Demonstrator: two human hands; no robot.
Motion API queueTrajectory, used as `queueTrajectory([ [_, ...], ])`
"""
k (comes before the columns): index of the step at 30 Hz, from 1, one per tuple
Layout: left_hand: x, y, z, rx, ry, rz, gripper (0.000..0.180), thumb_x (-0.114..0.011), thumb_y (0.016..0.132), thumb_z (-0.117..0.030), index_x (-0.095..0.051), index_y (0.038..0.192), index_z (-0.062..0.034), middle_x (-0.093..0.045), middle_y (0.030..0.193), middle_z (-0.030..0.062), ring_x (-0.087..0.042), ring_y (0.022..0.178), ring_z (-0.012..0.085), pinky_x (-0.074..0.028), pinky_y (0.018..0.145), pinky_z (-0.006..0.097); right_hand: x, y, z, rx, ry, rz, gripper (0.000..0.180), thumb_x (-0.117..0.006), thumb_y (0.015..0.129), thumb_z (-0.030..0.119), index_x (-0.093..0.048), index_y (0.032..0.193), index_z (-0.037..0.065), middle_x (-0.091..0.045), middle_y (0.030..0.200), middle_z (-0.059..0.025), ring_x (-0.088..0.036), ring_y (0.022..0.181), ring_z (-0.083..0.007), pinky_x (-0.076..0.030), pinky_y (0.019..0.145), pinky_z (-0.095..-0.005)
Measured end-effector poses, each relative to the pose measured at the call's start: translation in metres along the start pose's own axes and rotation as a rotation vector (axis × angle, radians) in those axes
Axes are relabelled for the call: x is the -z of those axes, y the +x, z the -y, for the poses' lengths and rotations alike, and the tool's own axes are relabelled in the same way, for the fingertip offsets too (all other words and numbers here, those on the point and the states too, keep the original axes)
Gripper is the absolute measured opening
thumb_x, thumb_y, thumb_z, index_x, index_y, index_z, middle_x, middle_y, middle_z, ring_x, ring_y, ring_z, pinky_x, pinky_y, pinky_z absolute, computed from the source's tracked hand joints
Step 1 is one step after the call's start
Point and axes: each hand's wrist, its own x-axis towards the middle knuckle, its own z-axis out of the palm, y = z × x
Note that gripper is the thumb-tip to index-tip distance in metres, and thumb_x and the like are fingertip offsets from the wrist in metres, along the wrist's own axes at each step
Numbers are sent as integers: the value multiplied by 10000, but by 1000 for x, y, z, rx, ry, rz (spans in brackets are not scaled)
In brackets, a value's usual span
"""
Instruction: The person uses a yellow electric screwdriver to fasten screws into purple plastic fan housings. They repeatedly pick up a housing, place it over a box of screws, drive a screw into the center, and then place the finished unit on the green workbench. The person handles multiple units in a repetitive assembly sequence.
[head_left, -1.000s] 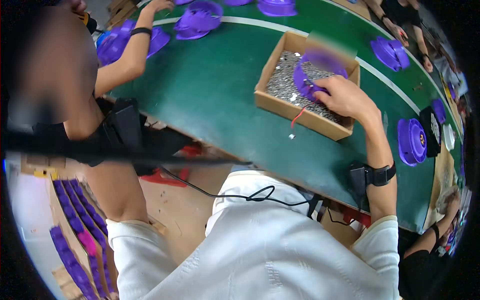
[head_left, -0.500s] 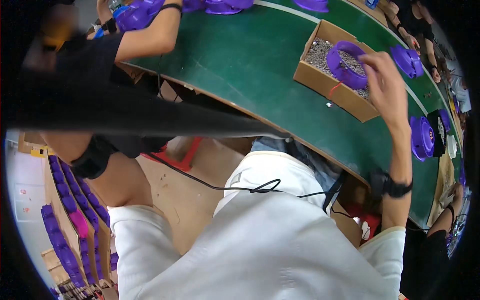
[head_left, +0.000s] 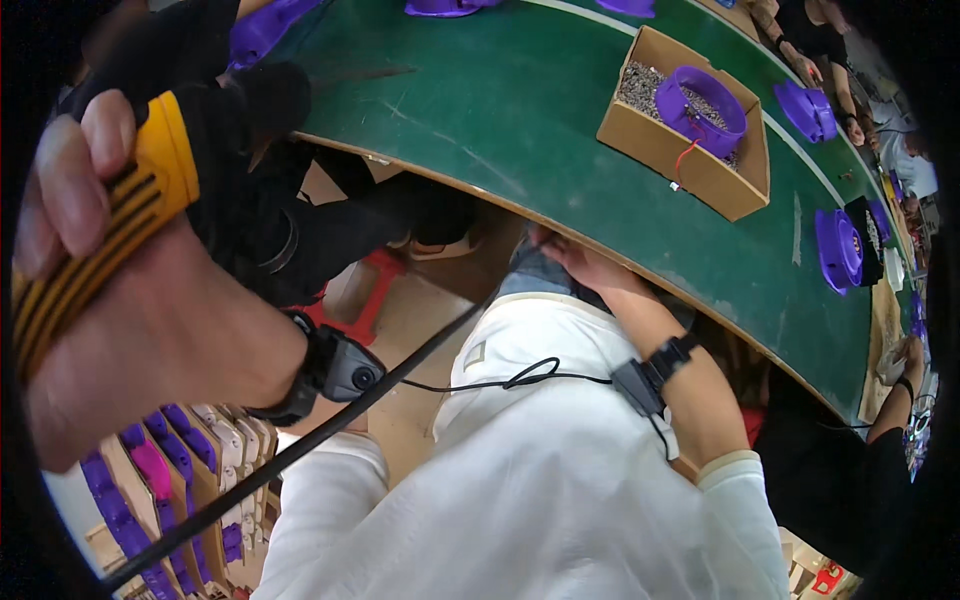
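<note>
Raised close at the left, my left hand [head_left: 70, 215] is closed around the yellow-and-black grip of a power screwdriver [head_left: 165, 160]. Its dark blurred front points right over the table, with a thin bit at the end. My right hand [head_left: 580, 262] is low at the table edge over my lap, fingers curled; whatever they hold, if anything, is hidden. A purple ring-shaped housing [head_left: 735, 135] sits tilted in an open cardboard box [head_left: 680, 165] of small grey metal parts. A red wire [head_left: 685, 155] hangs from the ring over the box's front side.
The green table [head_left: 500, 130] curves across the top. Another purple housing [head_left: 840, 250] stands at the right beside a black bin. A black cable [head_left: 300, 445] crosses diagonally before me. Shelves of purple parts [head_left: 120, 500] are at lower left; co-workers are at the left and right.
My right hand has left the purple ring and come down to my lap. My left hand has risen into view with the screwdriver. The co-worker's arm at upper left is largely hidden now.
</note>
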Motion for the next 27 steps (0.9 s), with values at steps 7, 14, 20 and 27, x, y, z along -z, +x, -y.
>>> queueTrajectory([
  [7,-1,-25,3,4,-123,56,280,-553,759,-385,-506,784,-110,-394,609,4,-356,505,131,-305,561,259,-66,11,22,118,-557,33,306,-461,917,228,-523,1112,0,-608,1056,-142,-586,1008,-272,-453,913,-368],
  [14,10,-10,3,24,-237,95,316,-554,778,-390,-478,866,-96,-402,613,13,-367,505,137,-313,554,265,-12,-33,-26,94,-1764,272,240,-422,893,146,-565,990,-21,-656,860,-157,-634,711,-266,-482,671,-461],
  [20,-15,23,42,103,-362,162,370,-554,806,-400,-448,951,-76,-416,609,25,-384,494,142,-329,529,271,-184,-143,69,-391,-2297,674,190,-456,898,144,-584,945,11,-620,903,-176,-608,872,-350,-491,735,-438],
  [27,-115,73,142,346,-454,277,440,-554,839,-412,-413,1051,-54,-431,605,40,-404,481,148,-347,501,277,-210,-117,238,686,-2144,111,153,-558,794,67,-570,926,-10,-588,885,-183,-585,852,-368,-467,750,-448],
])
